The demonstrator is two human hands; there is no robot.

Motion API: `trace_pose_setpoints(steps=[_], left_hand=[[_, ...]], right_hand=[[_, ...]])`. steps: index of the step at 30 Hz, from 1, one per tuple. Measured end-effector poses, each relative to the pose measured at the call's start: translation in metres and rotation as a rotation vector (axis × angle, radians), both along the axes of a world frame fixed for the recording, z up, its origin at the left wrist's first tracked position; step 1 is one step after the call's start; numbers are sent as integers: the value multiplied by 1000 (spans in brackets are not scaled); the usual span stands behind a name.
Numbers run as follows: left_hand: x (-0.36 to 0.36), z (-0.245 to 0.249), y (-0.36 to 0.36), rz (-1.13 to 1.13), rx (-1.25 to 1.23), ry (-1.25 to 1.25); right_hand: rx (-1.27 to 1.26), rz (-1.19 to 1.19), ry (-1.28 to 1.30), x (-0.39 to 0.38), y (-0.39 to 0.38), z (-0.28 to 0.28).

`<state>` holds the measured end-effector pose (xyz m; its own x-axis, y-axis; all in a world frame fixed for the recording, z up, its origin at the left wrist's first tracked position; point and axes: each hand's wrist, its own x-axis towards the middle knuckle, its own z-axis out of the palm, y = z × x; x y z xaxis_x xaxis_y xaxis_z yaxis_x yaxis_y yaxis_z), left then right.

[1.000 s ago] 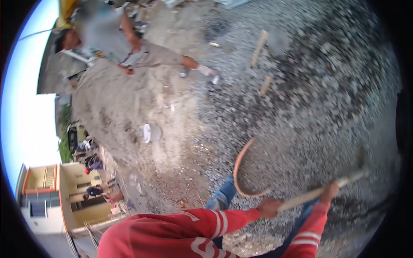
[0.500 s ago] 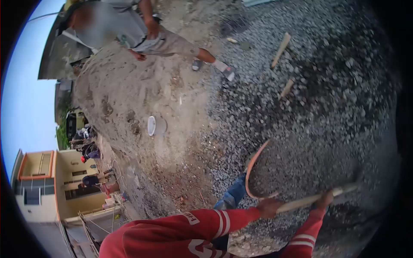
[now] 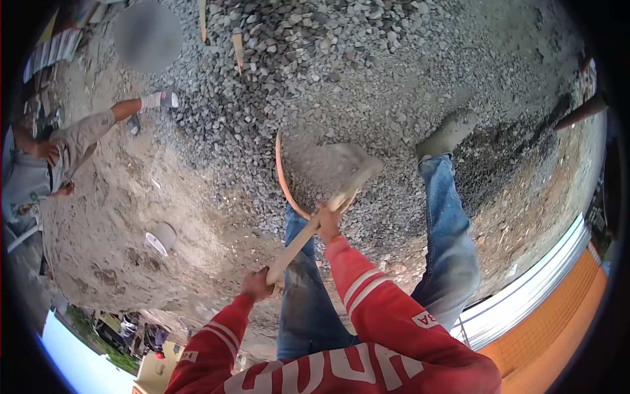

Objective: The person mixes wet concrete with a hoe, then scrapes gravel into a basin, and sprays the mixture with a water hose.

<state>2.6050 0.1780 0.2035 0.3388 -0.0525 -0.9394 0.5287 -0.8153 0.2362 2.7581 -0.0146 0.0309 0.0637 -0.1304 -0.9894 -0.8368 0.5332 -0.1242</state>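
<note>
Both my hands are on the wooden handle of a hoe (image 3: 295,253). My left hand (image 3: 258,284) is closed round its rear end, and my right hand (image 3: 328,222) grips it nearer the head. The dusty grey hoe blade (image 3: 338,161) lies over gravel at the mouth of a pan with an orange rim (image 3: 281,167). That pan is tilted against the gravel, in front of my left leg; part of its rim is hidden behind the handle and my right hand. Loose grey gravel (image 3: 354,79) spreads around it.
My right boot (image 3: 449,131) stands on the gravel. Another person (image 3: 79,141) stands at the left, one foot at the gravel's edge. A white bucket (image 3: 161,238) rests on the dirt. Wood pieces (image 3: 237,51) lie in the gravel, and a corrugated sheet (image 3: 531,289) is at the right.
The view has swung round, with both legs now showing. The hoe has moved from beside the pan to over its mouth, with both hands still holding the handle.
</note>
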Motion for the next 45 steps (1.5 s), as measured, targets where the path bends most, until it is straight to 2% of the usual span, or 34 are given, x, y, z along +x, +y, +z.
trace_pose_setpoints(steps=[1, 4, 5, 7, 9, 10, 11, 12, 13, 15, 18, 19, 21, 23, 25, 27, 30, 31, 37, 39, 41, 43, 45], left_hand=[[-5, 5, 8, -23, -5, -5], [0, 8, 14, 93, -85, -25], [10, -1, 10, 90, -110, -90], [43, -22, -6, 65, -171, -199], [99, -55, -40, 32, -255, -323], [142, -62, -65, 92, -278, -380], [198, -59, -86, 149, -389, -428], [242, -64, -111, 118, -388, -565], [283, -69, -134, 120, -394, -540], [353, -66, -170, 229, -450, -738], [408, -33, -194, 305, -478, -750], [410, -27, -198, 366, -429, -698], [394, -25, -199, 441, -316, -595], [357, -27, -178, 415, -258, -534], [320, -27, -143, 363, -191, -448], [279, -42, -112, 296, -168, -437], [226, -60, -73, 173, -114, -416], [207, -62, -65, 117, -84, -391], [97, -45, -32, 98, -31, -248], [63, -35, -17, 63, -1, -209], [29, -20, -2, 22, 40, -155], [2, -2, 10, -33, 116, -113], [-21, 14, 15, -58, 172, -82]], right_hand=[[-53, 5, 16, 6, 10, 23], [-157, -24, 89, 19, 13, 49], [-200, -136, -129, 18, 5, 44], [-298, -120, -167, 88, -16, 87], [-417, -88, -343, 167, -44, 126], [-503, -8, -486, 204, -63, 142], [-566, -40, -646, 248, -74, 167], [-567, -20, -753, 285, -92, 181], [-591, 10, -860, 321, -105, 198], [-610, 100, -1017, 387, -127, 221], [-620, 150, -1031, 466, -145, 217], [-620, 159, -1026, 481, -145, 199], [-580, 388, -860, 491, -144, 147], [-495, 448, -713, 460, -126, 85], [-501, 367, -584, 408, -101, 46], [-476, 362, -505, 354, -81, 23], [-439, 203, -456, 285, -45, 0], [-459, 162, -421, 264, -34, -5], [-388, 191, -320, 136, 5, -11], [-395, 314, -183, 87, 12, -19], [-146, 88, -155, 40, 22, -3], [-45, 93, 17, -3, 29, -5], [186, -90, -108, -47, 27, 1]])
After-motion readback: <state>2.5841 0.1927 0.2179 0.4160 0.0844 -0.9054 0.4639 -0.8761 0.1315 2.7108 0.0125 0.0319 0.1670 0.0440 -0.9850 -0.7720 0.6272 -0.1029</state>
